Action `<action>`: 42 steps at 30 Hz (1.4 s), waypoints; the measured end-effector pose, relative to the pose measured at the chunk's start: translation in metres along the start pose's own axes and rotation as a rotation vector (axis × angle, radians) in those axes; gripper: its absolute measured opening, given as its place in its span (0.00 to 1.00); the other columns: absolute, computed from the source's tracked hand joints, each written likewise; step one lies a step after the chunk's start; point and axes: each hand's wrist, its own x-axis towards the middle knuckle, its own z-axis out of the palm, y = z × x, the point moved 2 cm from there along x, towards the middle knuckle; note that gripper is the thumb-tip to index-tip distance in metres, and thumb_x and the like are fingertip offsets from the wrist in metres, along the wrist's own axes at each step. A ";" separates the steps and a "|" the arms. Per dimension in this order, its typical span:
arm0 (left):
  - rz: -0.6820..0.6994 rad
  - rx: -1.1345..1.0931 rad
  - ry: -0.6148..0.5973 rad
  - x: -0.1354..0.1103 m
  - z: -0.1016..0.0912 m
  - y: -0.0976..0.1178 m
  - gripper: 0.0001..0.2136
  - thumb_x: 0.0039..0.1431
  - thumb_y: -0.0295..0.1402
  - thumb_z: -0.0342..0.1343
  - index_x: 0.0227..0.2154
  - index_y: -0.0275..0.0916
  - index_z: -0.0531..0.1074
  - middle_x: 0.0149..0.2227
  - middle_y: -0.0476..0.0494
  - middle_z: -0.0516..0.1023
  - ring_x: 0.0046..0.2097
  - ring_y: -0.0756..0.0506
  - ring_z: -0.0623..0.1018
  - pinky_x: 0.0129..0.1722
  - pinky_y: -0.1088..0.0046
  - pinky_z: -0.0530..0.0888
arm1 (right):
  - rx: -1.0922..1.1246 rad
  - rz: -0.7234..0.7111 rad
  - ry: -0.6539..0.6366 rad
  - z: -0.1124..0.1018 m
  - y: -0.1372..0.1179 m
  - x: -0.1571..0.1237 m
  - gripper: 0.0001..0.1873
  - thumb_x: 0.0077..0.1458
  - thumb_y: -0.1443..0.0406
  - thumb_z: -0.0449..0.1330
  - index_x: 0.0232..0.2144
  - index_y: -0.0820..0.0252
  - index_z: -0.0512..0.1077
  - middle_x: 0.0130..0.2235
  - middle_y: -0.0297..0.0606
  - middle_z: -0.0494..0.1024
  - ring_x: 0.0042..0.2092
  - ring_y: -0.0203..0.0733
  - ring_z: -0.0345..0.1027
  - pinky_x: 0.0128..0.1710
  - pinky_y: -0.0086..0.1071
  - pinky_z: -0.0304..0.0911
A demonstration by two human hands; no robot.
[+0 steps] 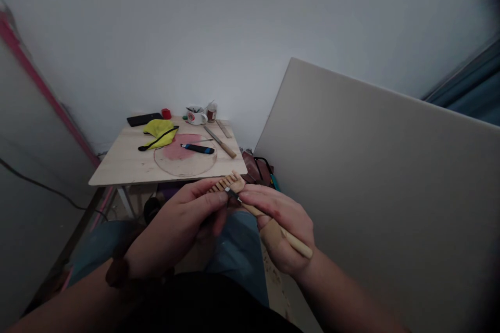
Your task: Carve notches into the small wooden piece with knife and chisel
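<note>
Close to my body, my left hand (195,209) is wrapped around a pale wooden piece (236,184) with a row of comb-like slots. Its thumb lies by the dark metal head of a wooden-handled carving tool (297,244). The handle runs back under the fingers of my right hand (287,218), which is closed around it. A tan bandage (271,234) covers the base of the right thumb. The tool's tip meets or overlaps the wooden piece; exact contact is hard to see.
A small wooden table (125,158) ahead holds a utility knife (198,149), a wooden-handled blade (224,146), a yellow cloth (162,132), a mug (195,116), a jar (211,112) and a black flat device (144,119). A large pale panel (371,192) stands right.
</note>
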 end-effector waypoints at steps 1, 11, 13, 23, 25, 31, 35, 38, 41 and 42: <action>-0.001 0.000 -0.001 0.000 -0.001 0.000 0.13 0.76 0.45 0.63 0.46 0.40 0.80 0.22 0.54 0.71 0.24 0.51 0.58 0.23 0.76 0.54 | -0.003 0.002 -0.005 -0.001 0.000 0.000 0.22 0.77 0.65 0.59 0.67 0.51 0.82 0.58 0.42 0.91 0.63 0.49 0.86 0.67 0.45 0.82; -0.020 0.077 0.014 0.000 -0.004 -0.002 0.14 0.77 0.45 0.61 0.39 0.40 0.78 0.23 0.54 0.72 0.24 0.51 0.60 0.23 0.76 0.56 | -0.015 0.008 -0.074 -0.009 -0.001 0.007 0.21 0.76 0.66 0.60 0.65 0.53 0.83 0.57 0.43 0.91 0.60 0.49 0.88 0.64 0.44 0.83; -0.016 0.084 0.013 0.000 -0.003 -0.001 0.14 0.77 0.45 0.61 0.38 0.41 0.77 0.23 0.54 0.72 0.24 0.51 0.60 0.23 0.75 0.56 | -0.016 0.008 -0.079 -0.011 -0.001 0.008 0.21 0.76 0.65 0.60 0.64 0.53 0.84 0.56 0.44 0.92 0.59 0.49 0.88 0.63 0.45 0.84; -0.027 0.171 -0.014 0.000 -0.003 0.005 0.14 0.78 0.44 0.59 0.37 0.41 0.76 0.22 0.54 0.71 0.25 0.50 0.62 0.24 0.75 0.58 | 0.032 -0.001 -0.097 -0.008 0.004 0.008 0.22 0.76 0.67 0.59 0.65 0.54 0.83 0.55 0.44 0.92 0.58 0.47 0.88 0.60 0.42 0.84; -0.020 0.167 -0.019 0.000 -0.003 0.005 0.15 0.77 0.45 0.59 0.36 0.41 0.75 0.22 0.54 0.71 0.25 0.50 0.61 0.24 0.74 0.57 | 0.037 0.012 -0.057 -0.006 0.004 0.005 0.21 0.77 0.66 0.59 0.64 0.53 0.84 0.53 0.43 0.93 0.57 0.48 0.88 0.60 0.43 0.84; -0.029 0.111 -0.035 0.002 -0.003 0.002 0.13 0.78 0.47 0.60 0.43 0.42 0.77 0.21 0.55 0.71 0.24 0.50 0.60 0.23 0.74 0.55 | 0.030 0.020 0.054 0.006 0.007 -0.006 0.20 0.78 0.63 0.59 0.65 0.50 0.84 0.54 0.43 0.93 0.60 0.51 0.88 0.63 0.49 0.84; -0.020 0.078 -0.050 0.002 -0.001 -0.003 0.14 0.79 0.47 0.60 0.45 0.42 0.78 0.22 0.55 0.71 0.25 0.50 0.60 0.23 0.75 0.56 | 0.038 0.023 0.109 0.012 0.010 -0.012 0.21 0.79 0.62 0.60 0.66 0.47 0.83 0.54 0.41 0.93 0.61 0.51 0.87 0.63 0.50 0.84; -0.019 0.056 -0.037 0.003 0.001 -0.007 0.13 0.79 0.47 0.61 0.45 0.42 0.78 0.21 0.55 0.71 0.25 0.51 0.62 0.24 0.76 0.58 | 0.040 0.022 0.130 0.016 0.014 -0.016 0.21 0.79 0.62 0.60 0.67 0.47 0.83 0.54 0.40 0.93 0.62 0.51 0.86 0.65 0.50 0.82; -0.018 0.015 -0.025 0.003 0.004 -0.008 0.14 0.79 0.47 0.62 0.43 0.42 0.78 0.22 0.55 0.72 0.25 0.51 0.63 0.24 0.77 0.59 | 0.056 0.020 0.161 0.021 0.020 -0.019 0.21 0.79 0.61 0.60 0.67 0.47 0.83 0.54 0.41 0.92 0.62 0.51 0.85 0.66 0.50 0.80; -0.019 0.008 -0.033 0.004 0.006 -0.008 0.14 0.79 0.47 0.61 0.41 0.42 0.77 0.22 0.55 0.73 0.24 0.51 0.63 0.24 0.77 0.60 | 0.070 0.014 0.176 0.023 0.021 -0.019 0.21 0.79 0.61 0.60 0.66 0.47 0.84 0.53 0.41 0.92 0.61 0.51 0.85 0.65 0.51 0.80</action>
